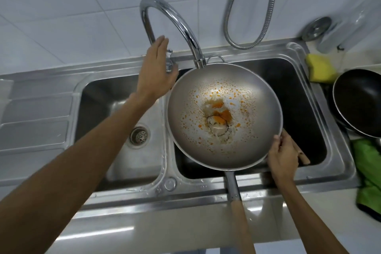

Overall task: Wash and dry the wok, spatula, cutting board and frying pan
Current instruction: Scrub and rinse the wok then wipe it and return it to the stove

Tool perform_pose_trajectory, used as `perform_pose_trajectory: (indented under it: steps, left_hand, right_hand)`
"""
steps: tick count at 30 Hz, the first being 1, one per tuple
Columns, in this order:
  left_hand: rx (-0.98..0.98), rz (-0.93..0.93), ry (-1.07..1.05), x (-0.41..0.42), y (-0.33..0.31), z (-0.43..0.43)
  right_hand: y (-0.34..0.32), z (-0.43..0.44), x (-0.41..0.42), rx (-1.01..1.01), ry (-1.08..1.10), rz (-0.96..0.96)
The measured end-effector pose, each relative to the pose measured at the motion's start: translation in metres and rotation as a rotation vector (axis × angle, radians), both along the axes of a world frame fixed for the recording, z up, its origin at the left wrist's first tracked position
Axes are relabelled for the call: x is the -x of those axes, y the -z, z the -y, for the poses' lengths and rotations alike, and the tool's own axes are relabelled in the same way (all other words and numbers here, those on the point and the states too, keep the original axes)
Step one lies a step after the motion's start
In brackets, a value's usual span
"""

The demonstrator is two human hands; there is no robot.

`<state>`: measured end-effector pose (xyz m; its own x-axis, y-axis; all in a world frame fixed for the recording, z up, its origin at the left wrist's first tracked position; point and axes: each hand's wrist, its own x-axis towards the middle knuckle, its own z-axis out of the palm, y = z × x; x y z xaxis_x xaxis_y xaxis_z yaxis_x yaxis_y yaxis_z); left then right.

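Observation:
A steel wok (243, 146) smeared with orange sauce and scraps hangs over the right sink basin, its wooden handle pointing toward me. My right hand (282, 156) grips the wok's near right rim. My left hand (156, 68) reaches to the tap lever (169, 62) at the faucet's base, fingers apart and resting on it. A wooden handle tip (303, 155) pokes out from under the wok in the right basin. The black frying pan (358, 103) sits on the counter at the right.
The curved faucet (177, 24) arches over the wok's far rim. A double steel sink (99, 93) has a drain in the left basin. A yellow sponge (320, 68), a green cloth (369, 171) and a metal hose (266, 10) lie to the right.

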<state>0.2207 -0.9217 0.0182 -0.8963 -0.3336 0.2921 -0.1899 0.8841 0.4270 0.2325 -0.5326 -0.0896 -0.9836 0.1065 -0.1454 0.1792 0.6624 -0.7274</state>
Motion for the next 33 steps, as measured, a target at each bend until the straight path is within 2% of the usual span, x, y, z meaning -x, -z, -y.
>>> perform_pose_trajectory:
  steps: [3, 5, 11, 19, 33]
  left_hand:
    - [0.088, 0.200, 0.110, 0.021, -0.004, 0.012]
    - [0.091, 0.268, 0.096, 0.025, -0.002, 0.012]
    - [0.086, 0.184, 0.050, 0.015, 0.001, 0.005]
    - [0.105, 0.209, 0.045, -0.004, 0.004, 0.003]
    - [0.117, 0.135, 0.036, -0.022, 0.014, -0.005]
  right_hand:
    - [-0.001, -0.001, -0.001, 0.013, 0.001, -0.015]
    - [-0.001, -0.001, -0.001, 0.027, 0.003, -0.021]
    - [-0.002, -0.003, 0.000, 0.050, -0.022, 0.005]
    - [-0.006, -0.001, 0.001, 0.025, -0.033, 0.018]
    - [-0.002, -0.002, 0.003, 0.002, -0.023, 0.021]
